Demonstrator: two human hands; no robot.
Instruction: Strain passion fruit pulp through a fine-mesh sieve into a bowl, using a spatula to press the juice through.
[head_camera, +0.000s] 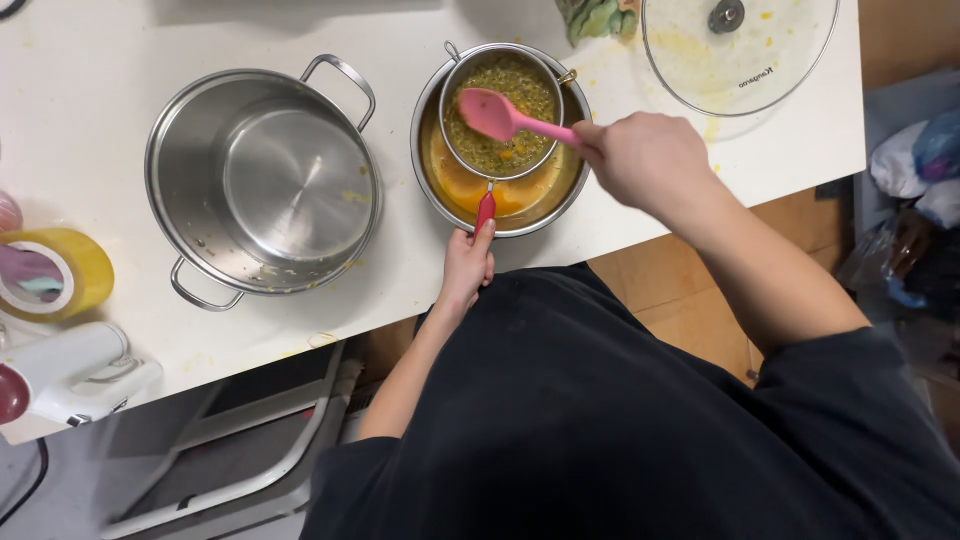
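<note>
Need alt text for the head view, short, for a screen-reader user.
Seen from above, a person's right hand presses a pink spatula into seedy pulp in a sieve over a steel bowl of orange liquid; the left hand holds the sieve's red handle. An empty steel pot stands beside it.

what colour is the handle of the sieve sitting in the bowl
Red: the round metal mesh sieve's handle, gripped by the left hand, shows best in the head view.

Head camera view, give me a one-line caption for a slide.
Right hand presses a pink spatula into pulp in a sieve over a steel bowl; left hand holds the sieve's red handle.
</note>
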